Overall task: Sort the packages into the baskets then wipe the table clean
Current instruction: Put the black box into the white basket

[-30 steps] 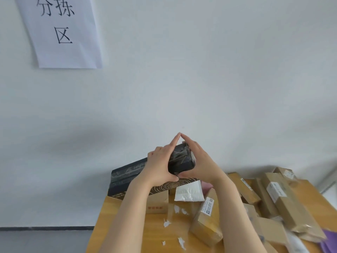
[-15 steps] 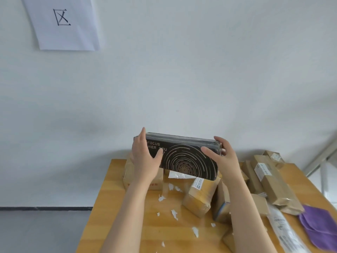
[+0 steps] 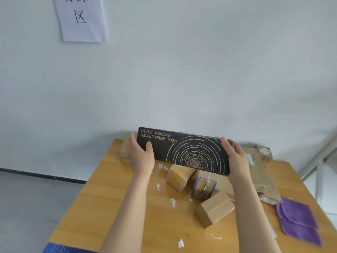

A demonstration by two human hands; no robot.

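Note:
A long black box printed with gold rings and the words "PURE FOCUS HEALTHIER YOU" hangs above the wooden table, its printed face towards me. My left hand grips its left end, thumb on the front. My right hand grips its right end. Under and behind it lie several brown cardboard packages, among them a small box in front, a taped box and a blue-edged one. Folded purple cloths lie at the table's right edge.
White paper scraps litter the tabletop. A flattened brown package pile sits at the right rear. A blue object shows at the table's near left corner. A white wall with a paper sign stands behind; grey floor lies left.
The black box turned from end-on to broadside, printed face towards me. My hands slid apart to its two ends. The view tilted down, showing more of the table.

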